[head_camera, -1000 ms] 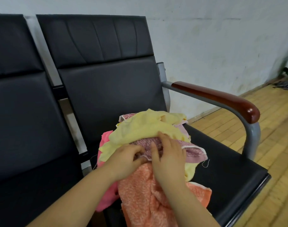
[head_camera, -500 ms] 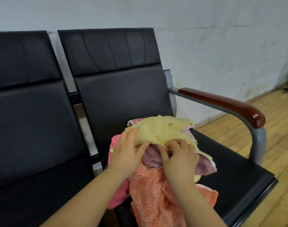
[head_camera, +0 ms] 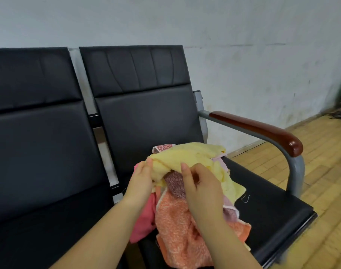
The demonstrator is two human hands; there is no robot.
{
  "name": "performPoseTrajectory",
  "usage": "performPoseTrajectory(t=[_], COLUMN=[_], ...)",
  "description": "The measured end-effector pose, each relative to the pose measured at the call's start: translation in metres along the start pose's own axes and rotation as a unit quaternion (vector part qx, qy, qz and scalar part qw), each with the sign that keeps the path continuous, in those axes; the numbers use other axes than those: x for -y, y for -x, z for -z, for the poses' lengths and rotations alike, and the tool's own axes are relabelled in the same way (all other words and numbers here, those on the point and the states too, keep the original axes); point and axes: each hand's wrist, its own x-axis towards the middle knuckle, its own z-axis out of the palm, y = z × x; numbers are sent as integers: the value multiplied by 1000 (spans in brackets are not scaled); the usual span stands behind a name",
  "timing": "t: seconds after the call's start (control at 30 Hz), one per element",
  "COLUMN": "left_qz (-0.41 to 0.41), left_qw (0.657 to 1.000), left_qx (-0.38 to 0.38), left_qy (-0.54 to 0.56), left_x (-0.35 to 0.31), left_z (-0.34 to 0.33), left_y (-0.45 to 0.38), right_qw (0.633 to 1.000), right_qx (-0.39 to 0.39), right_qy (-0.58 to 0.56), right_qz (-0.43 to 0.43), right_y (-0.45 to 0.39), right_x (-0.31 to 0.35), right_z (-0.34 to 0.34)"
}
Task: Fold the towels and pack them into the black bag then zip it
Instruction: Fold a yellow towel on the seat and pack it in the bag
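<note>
Both my hands have shifted onto the yellow towel [head_camera: 194, 158] atop the heap at six o'clock on the chair [head_camera: 262, 206], left hand [head_camera: 141, 180] and right hand [head_camera: 201, 188] pinching its near edge, so sorting is only beginning.

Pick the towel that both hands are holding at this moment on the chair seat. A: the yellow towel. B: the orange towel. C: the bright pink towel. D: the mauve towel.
A: the left hand and the right hand both grip the edge of the yellow towel on top of the pile, above the orange towel.
</note>
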Motion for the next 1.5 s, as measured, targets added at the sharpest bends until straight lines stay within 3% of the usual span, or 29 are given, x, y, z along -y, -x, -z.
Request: performPoseTrajectory(t=[0.1, 0.13, 0.2, 0.33, 0.37, 0.43, 0.57, 0.7, 0.97, 1.17, 1.27, 1.37, 1.5], left_qz=[78, 99, 137, 167, 168, 170, 201, 207, 165, 166, 212, 235, 264], left_qw=[984, 975, 963, 968, 971, 975, 964, 959, 962, 940, 942, 933, 868], left_qx=[11, 32, 73, 103, 93, 48, -37, -66, -161, -287, -252, -163, 20], left_qy=[163, 197, 220, 154, 142, 137, 170, 182, 147, 84, -67, -219, -420], left_x=[-13, -18, -26, -31, -30, -31, -35, -32, 14, 62, 89, 105, 93], left_z=[6, 8, 12, 19, 21, 28, 51, 79, 183, 286, 317, 331, 328], left_y=[10, 16, 31, 58, 62, 67, 76, 88, 135, 177, 206, 224, 230], right_qw=[978, 957, 878, 754, 735, 729, 783, 850, 775, 816, 804, 771, 746], right_qx=[70, 71, 61, 59, 73, 112, 246, 352, 550, 575, 581, 577, 590], right_qy=[-126, -188, -359, -526, -551, -572, -486, -313, -259, -42, 116, 263, 307], right_qz=[-149, -208, -312, -388, -389, -359, -301, -233, -172, -50, 45, 57, 38], right_y=[7, 7, 3, -1, 0, 2, 24, 56, 128, 168, 179, 185, 192], right_x=[8, 8, 9, 7, 8, 13, 36, 63, 115, 109, 99, 83, 72], right_z=[-2, -4, -7, -3, -2, -2, -16, -36, -73, -103, -111, -118, -126])
